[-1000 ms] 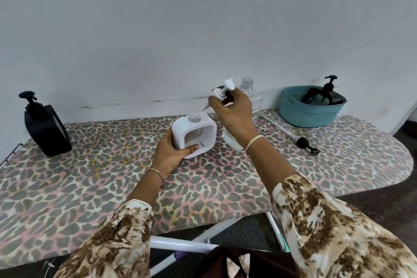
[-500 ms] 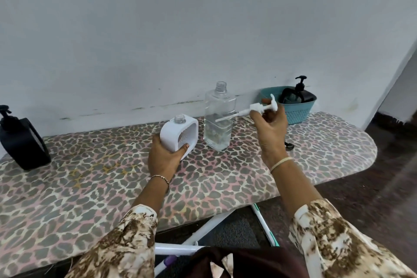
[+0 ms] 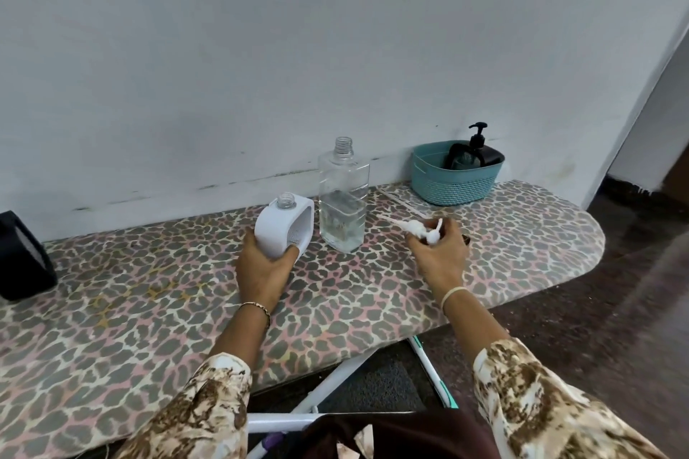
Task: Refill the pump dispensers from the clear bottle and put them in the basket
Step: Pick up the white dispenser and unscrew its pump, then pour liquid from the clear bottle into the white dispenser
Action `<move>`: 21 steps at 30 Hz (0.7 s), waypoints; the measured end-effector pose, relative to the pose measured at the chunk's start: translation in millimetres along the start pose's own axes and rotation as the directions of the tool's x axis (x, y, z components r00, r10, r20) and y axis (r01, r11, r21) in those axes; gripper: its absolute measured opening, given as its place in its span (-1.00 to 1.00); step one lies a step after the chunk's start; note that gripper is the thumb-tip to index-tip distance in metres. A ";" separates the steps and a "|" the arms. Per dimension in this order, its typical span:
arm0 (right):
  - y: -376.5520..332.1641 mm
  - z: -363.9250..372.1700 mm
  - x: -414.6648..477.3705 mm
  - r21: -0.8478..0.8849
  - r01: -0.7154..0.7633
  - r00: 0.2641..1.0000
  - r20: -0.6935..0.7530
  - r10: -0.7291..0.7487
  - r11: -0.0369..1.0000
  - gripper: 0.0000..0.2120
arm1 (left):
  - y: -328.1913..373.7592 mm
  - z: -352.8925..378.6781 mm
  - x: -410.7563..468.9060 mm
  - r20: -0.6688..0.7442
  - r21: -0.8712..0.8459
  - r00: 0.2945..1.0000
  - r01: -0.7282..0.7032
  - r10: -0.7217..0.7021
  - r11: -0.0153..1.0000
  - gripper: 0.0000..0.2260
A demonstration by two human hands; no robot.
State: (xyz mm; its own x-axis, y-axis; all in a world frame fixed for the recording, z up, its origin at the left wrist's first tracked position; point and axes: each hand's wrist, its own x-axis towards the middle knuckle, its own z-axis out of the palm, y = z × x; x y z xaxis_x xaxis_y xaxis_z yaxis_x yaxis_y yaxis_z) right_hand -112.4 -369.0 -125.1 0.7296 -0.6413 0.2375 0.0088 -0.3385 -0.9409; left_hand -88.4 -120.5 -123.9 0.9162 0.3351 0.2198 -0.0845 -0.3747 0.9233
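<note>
Head view: the left hand (image 3: 264,265) grips the white dispenser (image 3: 283,231) low on its body, thumb on the near face and fingers curled round the far side. The dispenser leans over, its clear neck open with no pump on it. I cannot tell how much is inside, or whether its base touches the board (image 3: 149,309).

Just to its right the bottle (image 3: 343,205) stands upright on the board, uncapped. Clear liquid fills roughly its lower half and the top is empty.

Right of the bottle, the right hand (image 3: 438,250) is curled round the white pump (image 3: 423,229) low over the board, with the pump's tube pointing left toward the bottle but not touching it. Behind that hand a thin clear tube (image 3: 404,205) lies flat on the board. Its dark head is mostly hidden by the fingers.

At the back right, against the wall, sits the teal basket (image 3: 455,183). In it a black dispenser (image 3: 481,151) stands with its pump on, rising above the rim. Its level cannot be seen through the dark body.

A second black dispenser (image 3: 22,257) stands at the far left edge of the board, cut off by the frame, well apart from everything else.
</note>
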 end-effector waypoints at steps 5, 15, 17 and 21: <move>4.9 19.0 11.2 -0.218 0.066 0.993 0.113 -0.042 0.974 -0.65 | 1.4 2.2 0.0 -0.002 0.017 1.000 -0.014 0.014 1.000 -0.48; 17.5 32.8 12.1 -0.329 0.144 0.985 0.140 -0.103 0.933 -0.68 | -4.1 5.2 3.8 -0.019 0.029 0.999 -0.030 0.031 0.999 -0.43; 15.4 32.4 9.9 -0.361 0.170 0.981 0.147 -0.124 0.917 -0.60 | -5.5 5.1 4.8 -0.027 0.019 0.999 -0.023 0.023 1.000 -0.44; 9.6 29.8 2.4 -0.384 0.347 0.937 0.170 -0.304 0.856 -0.43 | -3.8 6.8 4.9 -0.039 0.014 0.999 -0.013 0.013 1.000 -0.45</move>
State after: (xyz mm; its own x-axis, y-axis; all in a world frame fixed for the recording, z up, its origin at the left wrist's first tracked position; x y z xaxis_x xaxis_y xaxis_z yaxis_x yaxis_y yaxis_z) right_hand -90.2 -353.3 -140.7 0.7976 -0.3813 0.4673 -0.0021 -0.7765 -0.6301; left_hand -80.9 -123.3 -128.5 0.8990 0.3638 0.2440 -0.0905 -0.3908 0.9160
